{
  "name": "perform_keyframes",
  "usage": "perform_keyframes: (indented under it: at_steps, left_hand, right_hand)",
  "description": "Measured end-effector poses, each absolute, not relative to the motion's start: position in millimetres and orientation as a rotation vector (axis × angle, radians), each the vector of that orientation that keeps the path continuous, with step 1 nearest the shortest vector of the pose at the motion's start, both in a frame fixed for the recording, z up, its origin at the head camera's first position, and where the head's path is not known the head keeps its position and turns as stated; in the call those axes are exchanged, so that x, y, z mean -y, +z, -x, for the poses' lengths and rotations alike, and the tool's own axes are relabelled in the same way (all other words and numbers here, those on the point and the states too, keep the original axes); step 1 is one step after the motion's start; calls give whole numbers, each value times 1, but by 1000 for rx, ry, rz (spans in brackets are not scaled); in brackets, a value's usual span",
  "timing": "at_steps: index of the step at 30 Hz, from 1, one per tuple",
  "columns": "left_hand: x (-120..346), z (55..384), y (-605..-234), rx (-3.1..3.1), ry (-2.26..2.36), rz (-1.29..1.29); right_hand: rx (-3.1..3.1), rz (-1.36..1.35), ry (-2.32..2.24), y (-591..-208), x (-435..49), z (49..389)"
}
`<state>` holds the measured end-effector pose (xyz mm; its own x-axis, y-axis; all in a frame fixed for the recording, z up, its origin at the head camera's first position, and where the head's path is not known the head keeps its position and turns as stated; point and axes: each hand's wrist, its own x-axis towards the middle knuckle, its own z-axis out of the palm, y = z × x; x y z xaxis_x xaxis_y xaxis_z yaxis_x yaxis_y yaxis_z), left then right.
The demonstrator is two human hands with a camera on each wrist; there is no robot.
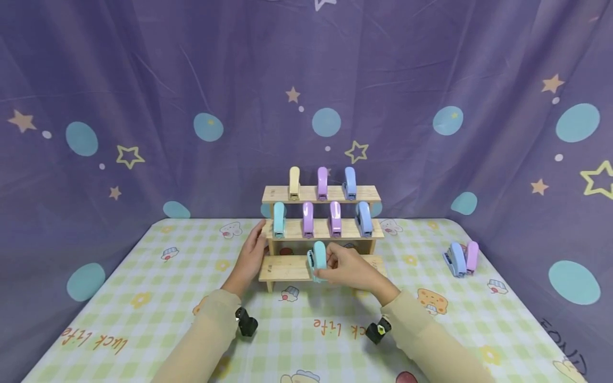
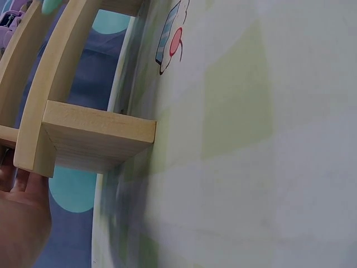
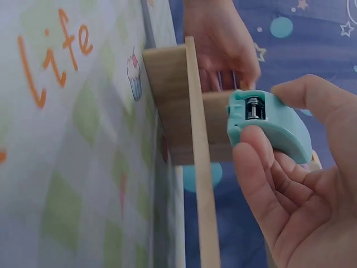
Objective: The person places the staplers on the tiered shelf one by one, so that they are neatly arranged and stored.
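My right hand [image 1: 351,268] pinches a small teal stapler [image 1: 318,259] between thumb and fingers, over the bottom step of a three-tier wooden stand [image 1: 284,269]. The right wrist view has the stapler [image 3: 284,131] close beside the step's board, its metal part facing the camera. At the stand's left side, my left hand [image 1: 250,260] rests with fingers extended against the wood. From the left wrist, this hand [image 2: 22,220] shows at the end of the board, its fingertips partly hidden behind it.
The middle tier bears a teal stapler [image 1: 279,221], two purple ones and a blue one [image 1: 364,219]. A yellow [image 1: 294,182], a purple and a blue stapler stand on top. On the checked tablecloth at right are a blue [image 1: 457,259] and a purple stapler [image 1: 472,257].
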<state>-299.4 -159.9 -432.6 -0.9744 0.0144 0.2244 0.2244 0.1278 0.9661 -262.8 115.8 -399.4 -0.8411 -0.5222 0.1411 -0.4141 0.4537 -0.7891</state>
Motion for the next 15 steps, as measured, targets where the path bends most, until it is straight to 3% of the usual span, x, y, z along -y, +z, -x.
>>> perform_keyframes:
  at_steps: [15]
  left_hand:
    - [160,292,-423,2260,-1968,227]
  right_hand:
    - [-2670,810,-1340,-417,-70,275]
